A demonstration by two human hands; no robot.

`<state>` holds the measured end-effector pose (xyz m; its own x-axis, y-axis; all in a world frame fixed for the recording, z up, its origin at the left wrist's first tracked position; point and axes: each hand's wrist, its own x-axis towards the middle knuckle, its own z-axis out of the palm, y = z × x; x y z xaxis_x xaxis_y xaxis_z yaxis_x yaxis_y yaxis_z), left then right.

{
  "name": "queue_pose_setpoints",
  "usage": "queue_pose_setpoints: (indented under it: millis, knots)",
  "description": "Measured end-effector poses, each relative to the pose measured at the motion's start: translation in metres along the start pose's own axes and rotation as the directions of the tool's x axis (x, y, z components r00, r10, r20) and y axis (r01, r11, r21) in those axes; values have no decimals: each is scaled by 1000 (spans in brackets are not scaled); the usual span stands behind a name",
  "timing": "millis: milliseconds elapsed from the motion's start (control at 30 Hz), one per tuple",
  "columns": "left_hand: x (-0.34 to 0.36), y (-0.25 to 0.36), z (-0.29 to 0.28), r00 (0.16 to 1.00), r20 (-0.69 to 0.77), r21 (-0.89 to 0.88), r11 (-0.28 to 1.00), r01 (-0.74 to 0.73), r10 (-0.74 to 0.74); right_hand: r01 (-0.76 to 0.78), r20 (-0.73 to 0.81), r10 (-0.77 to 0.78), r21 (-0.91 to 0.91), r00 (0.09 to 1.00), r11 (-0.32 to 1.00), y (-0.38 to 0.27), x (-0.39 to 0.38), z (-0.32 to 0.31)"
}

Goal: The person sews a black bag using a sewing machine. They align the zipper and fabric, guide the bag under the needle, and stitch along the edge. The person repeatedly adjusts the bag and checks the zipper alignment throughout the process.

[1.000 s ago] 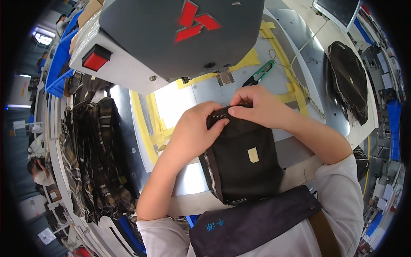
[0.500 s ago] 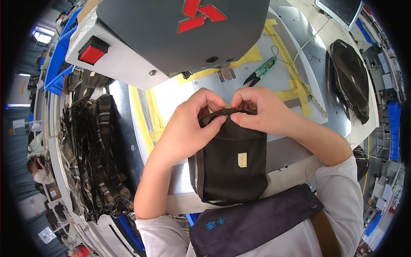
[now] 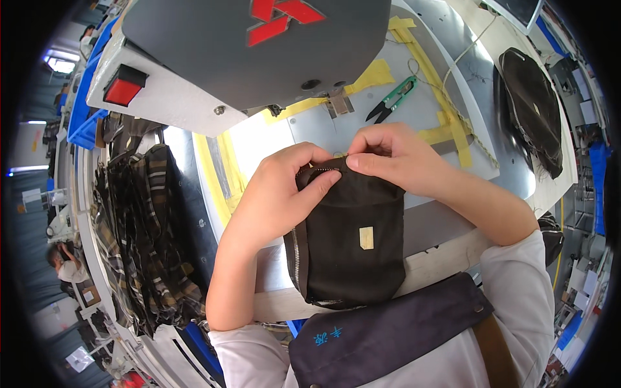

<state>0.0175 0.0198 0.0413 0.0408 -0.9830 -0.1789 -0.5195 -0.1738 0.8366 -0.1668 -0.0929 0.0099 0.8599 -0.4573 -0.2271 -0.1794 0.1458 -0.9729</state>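
A dark fabric pouch (image 3: 343,258) hangs over the table's near edge, with a zipper (image 3: 296,255) along its left side and a small cream label on its face. My left hand (image 3: 278,187) pinches the pouch's top edge between thumb and fingers, where a bit of zipper teeth shows. Just to the right, my right hand (image 3: 391,155) is closed on the same edge, thumb and forefinger together at the top corner. Green-handled thread snips (image 3: 392,100) lie beyond my right hand, blades pointing toward the lower left.
A grey machine head (image 3: 259,52) with a red button (image 3: 125,84) overhangs the table at the far left. Yellow tape (image 3: 457,139) marks the plate. Plaid fabric pieces (image 3: 145,239) hang in a pile at left. Another dark pouch (image 3: 530,110) lies at right, past a cord (image 3: 446,81).
My right hand has shifted slightly up, and its fingers have changed their pinch on the pouch edge. My left hand stays on it. The view has shifted a little.
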Motion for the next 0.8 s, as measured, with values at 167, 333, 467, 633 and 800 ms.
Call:
queue_pose_setpoints:
  millis: [167, 333, 467, 633, 800]
  knots:
    - [2, -4, 7, 996, 8, -77, 993, -89, 89, -56, 31, 55, 37, 998, 998, 0, -3, -1]
    - [4, -6, 9, 991, 5, -17, 991, -130, 131, -103, 33, 102, 50, 994, 993, 6, -2, 0]
    - [3, -8, 8, 998, 20, 30, 998, -60, 59, -108, 12, 109, -37, 994, 993, 2, -2, -2]
    - [0, -2, 7, 998, -47, -133, 990, -53, 47, -111, 15, 111, 31, 994, 993, 3, -2, -3]
    - [-1, 1, 5, 998, -39, -160, 986, -49, 44, -109, 20, 108, 51, 994, 993, 0, -4, -5]
